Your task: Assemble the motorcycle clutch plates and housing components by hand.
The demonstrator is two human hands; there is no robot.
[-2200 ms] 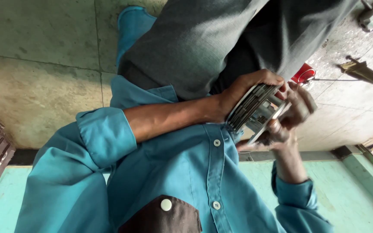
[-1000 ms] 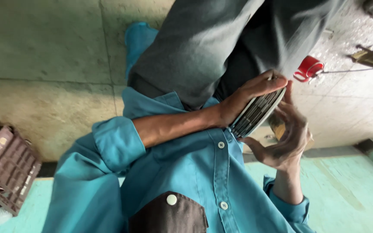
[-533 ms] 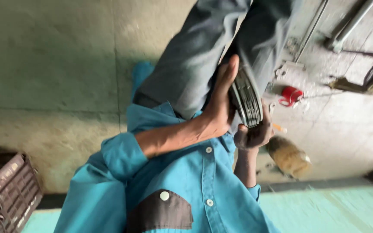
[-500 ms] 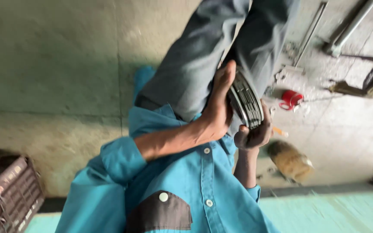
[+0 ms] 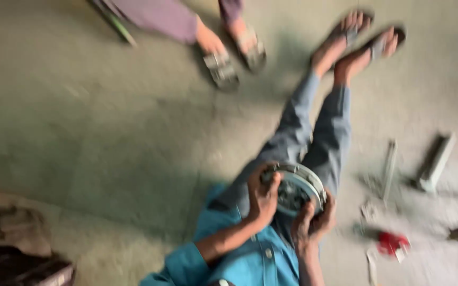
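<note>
Gripping a round metal disc [image 5: 295, 188] between both hands, the person is sitting on the concrete floor [image 5: 107, 137] with legs stretched out, seen from the head camera. The disc, a grey ring-shaped part with a darker toothed centre, is sitting over the person's lap, near the lower middle of the floor area in view. The left hand [image 5: 262, 197] is curling closed around the disc's left rim, fingers wrapping over the top edge. The right hand [image 5: 313, 225] is cupping the lower right rim from beneath, fingers bent tight against it. Both hands are touching the disc and holding it clear of the floor.

To the right of the person's legs, a small red object [image 5: 392, 243] is lying on the floor, with a grey metal bar [image 5: 437, 162] and a thinner rod [image 5: 388, 168] lying farther up towards the right edge. Along the top edge, another person's sandalled feet [image 5: 231, 55] are standing on the floor. A crumpled cloth [image 5: 9, 222] is resting by the lower left corner. Everything is blurring, so finer detail cannot be told.
</note>
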